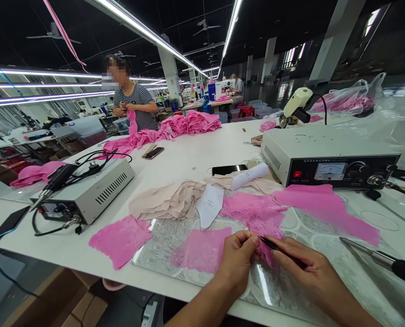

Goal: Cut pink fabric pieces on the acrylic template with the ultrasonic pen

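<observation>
pink lace cloth [253, 211] lies over the clear sheet [161, 240], near edge pinched in the left hand [238, 261]; right hand [304, 263] grips black tweezers [271, 244], tip at that edge. looks mid-work. other pink pieces [122, 240] either side; done or waiting, can't tell.

1. A white tabletop [229, 145] stands in a large, deep hall.
2. Above the tabletop, the ceiling [182, 11] is dark; long, lit tube lights [129, 20] run into the distance, and ceiling fans [204, 26] hang between them.
3. Beyond the tabletop's far edge rises a pale pillar [171, 75], with sewing stations [225, 85] and red stools [246, 111] behind.
4. Far beyond the tabletop's right side, bright windows [289, 58] overlook a dark floor [286, 93] shining with reflected light.
5. Below the tabletop's left side sits an open cardboard box [52, 295].
</observation>
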Motion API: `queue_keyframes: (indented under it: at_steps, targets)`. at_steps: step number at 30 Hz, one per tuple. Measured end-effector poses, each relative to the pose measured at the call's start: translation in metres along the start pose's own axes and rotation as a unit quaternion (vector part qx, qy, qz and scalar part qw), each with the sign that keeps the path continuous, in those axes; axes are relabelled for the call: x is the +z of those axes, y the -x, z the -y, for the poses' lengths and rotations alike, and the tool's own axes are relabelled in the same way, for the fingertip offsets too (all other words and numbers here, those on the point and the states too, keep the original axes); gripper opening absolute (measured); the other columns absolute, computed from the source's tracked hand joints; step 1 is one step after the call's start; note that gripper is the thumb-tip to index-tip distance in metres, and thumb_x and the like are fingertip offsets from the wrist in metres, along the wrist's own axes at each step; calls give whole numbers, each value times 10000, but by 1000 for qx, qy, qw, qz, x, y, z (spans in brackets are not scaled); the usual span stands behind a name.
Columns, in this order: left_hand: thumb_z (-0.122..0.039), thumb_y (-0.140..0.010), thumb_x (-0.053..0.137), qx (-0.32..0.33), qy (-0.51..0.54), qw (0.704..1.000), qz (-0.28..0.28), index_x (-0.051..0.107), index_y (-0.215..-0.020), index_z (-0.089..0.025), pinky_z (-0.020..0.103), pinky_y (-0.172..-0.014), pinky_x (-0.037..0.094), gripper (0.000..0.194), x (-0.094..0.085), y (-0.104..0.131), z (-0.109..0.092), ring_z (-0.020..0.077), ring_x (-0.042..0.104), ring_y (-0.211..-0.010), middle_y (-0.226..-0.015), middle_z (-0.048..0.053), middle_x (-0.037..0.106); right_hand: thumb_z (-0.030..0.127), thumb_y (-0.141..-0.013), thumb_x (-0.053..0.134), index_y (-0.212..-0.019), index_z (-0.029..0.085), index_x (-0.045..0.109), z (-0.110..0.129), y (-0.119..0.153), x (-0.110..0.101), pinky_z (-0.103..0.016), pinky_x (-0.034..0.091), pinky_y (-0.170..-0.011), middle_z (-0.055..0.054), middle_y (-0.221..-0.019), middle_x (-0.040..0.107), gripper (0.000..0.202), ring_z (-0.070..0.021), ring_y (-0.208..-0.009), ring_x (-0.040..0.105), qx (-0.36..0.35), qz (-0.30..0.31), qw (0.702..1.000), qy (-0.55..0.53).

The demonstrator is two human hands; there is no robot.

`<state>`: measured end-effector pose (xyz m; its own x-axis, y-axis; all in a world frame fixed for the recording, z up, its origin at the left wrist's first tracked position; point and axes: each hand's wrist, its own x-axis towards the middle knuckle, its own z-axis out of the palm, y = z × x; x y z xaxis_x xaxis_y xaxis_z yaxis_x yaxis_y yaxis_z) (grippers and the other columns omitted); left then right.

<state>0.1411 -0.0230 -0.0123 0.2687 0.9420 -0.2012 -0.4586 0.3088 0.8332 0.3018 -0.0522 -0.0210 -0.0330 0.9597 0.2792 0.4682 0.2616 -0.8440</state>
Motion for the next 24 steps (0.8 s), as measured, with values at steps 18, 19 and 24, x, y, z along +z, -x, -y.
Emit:
queue_keyframes:
  at_steps: [18,19,24]
  targets:
    - [-496,-569,848,8,-32,999,-14,593,-630,-119,219,-550,307,459,2,1,-3,63,420,-508,-539,-26,517,473,-928,525,-1130,279,718,-1,-1,-7,-303,578,-738,-56,-985,686,340,-220,-887,658,-33,30,997,61]
    - [-489,-571,846,8,-33,999,-14,594,-632,-119,219,-548,305,453,3,2,-3,63,417,-506,-539,-28,514,468,-933,519,-1137,283,715,-1,-1,-7,-299,578,-739,-54,-984,684,338,-217,-890,659,-38,33,997,66]
    - [-463,-591,834,9,-36,999,-15,596,-641,-124,221,-547,300,418,3,3,-4,62,409,-499,-539,-30,512,472,-938,518,-1148,281,711,-4,-2,-8,-299,579,-734,-60,-966,682,343,-224,-898,659,-43,50,996,67]
